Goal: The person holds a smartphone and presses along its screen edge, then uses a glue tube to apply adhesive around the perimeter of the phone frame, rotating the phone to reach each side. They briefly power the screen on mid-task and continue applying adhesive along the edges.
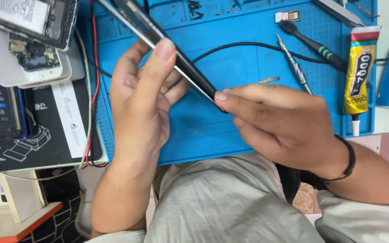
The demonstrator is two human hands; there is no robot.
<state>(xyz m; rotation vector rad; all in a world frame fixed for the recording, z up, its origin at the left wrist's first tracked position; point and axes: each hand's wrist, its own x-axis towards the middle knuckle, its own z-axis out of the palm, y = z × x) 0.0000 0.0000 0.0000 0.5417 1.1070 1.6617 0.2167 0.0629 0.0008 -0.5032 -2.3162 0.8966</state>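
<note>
A thin black phone (pixel 158 38) is held edge-on above the blue work mat (pixel 248 31), running from top left down to the middle. My left hand (pixel 142 99) grips its middle, thumb pressed on the upper face and fingers underneath. My right hand (pixel 275 121) pinches the phone's lower end between thumb and fingertips; a black band sits on that wrist.
A yellow glue tube (pixel 359 76) lies at the mat's right edge, beside a black brush (pixel 314 45), a metal screwdriver (pixel 296 67) and a black cable (pixel 248 45). Opened phones (pixel 28 27) and a dark box (pixel 32 130) stack at left, with red and black wires (pixel 94 67).
</note>
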